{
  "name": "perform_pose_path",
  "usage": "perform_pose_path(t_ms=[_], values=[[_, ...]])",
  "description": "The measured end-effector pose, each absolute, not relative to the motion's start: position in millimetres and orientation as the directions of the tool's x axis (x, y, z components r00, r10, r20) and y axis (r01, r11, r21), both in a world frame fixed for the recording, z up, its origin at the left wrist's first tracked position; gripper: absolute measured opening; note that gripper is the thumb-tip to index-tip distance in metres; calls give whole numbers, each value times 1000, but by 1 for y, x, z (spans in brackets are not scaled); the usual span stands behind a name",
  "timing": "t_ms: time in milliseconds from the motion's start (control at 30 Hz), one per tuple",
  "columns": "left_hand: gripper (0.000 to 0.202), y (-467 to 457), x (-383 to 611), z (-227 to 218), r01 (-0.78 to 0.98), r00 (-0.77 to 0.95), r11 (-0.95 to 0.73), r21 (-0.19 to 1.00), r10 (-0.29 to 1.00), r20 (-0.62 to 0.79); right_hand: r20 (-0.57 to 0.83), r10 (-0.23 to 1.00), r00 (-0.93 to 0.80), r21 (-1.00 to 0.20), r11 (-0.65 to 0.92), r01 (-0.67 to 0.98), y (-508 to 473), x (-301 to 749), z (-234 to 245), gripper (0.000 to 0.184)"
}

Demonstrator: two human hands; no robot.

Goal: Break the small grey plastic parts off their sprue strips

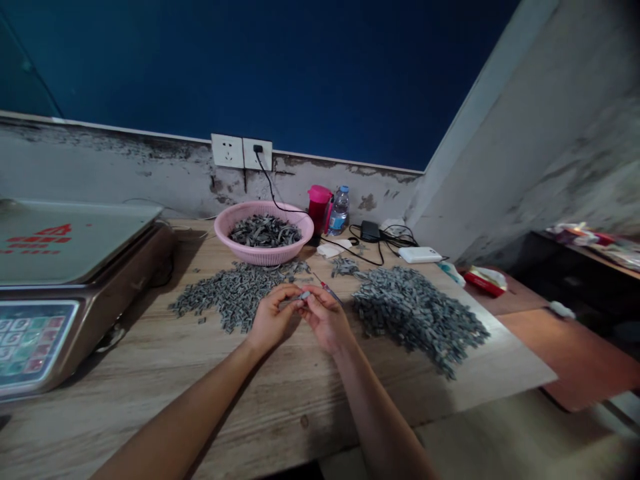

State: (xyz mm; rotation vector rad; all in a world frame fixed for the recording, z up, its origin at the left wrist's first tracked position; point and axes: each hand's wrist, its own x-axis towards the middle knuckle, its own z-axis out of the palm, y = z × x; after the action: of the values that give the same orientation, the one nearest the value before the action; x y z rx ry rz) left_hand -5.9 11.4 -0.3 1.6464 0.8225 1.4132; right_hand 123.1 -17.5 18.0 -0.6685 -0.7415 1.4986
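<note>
Two hands in view above the wooden surface [150, 427]. The left hand [273, 320] and right hand [325, 320] are both curled, nearly closed, fingertips meeting at the centre, pinching one small gray piece [303, 295] between them. A thin red-and-dark stick [325, 288] runs up and away from the right hand's fingers; whether that hand grips it or it only lies beside them cannot be told. Count of heaps: two large heaps of small gray pieces, one [235, 293] just left of the hands and one [415, 317] just right, plus one small patch [345, 267] beyond the stick. Pieces are too many and too small to count. One pink basket [264, 259] stands beyond the hands, holding dark strips [265, 232]. Also on the surface: one digital scale [75, 267] at far left, one pink cup [319, 207], one water bottle [339, 212], one white power bank [420, 255], one black charger [370, 231]. Two wall sockets [241, 152] above, one with a plug in it.
</note>
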Motion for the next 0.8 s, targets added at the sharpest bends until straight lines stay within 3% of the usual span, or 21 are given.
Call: perform_pose_path(t_ms=[100,200,500,800], values=[[14,10,-4,5,-252,213,-256,933,926,311,48,993,-111,-801,-28,-598,-18,125,21,24],[16,8,-3,8,-355,258,-163,920,929,264,43,993,-111,-827,-27,-561,-17,127,19,23],[13,10,-5,2,-194,284,-330,924,883,374,-23,972,-235,-890,-127,-439,-19,145,19,24],[12,11,-4,-4,-84,309,-447,890,838,450,-134,974,-185,-931,-188,-314,-16,153,20,32]])
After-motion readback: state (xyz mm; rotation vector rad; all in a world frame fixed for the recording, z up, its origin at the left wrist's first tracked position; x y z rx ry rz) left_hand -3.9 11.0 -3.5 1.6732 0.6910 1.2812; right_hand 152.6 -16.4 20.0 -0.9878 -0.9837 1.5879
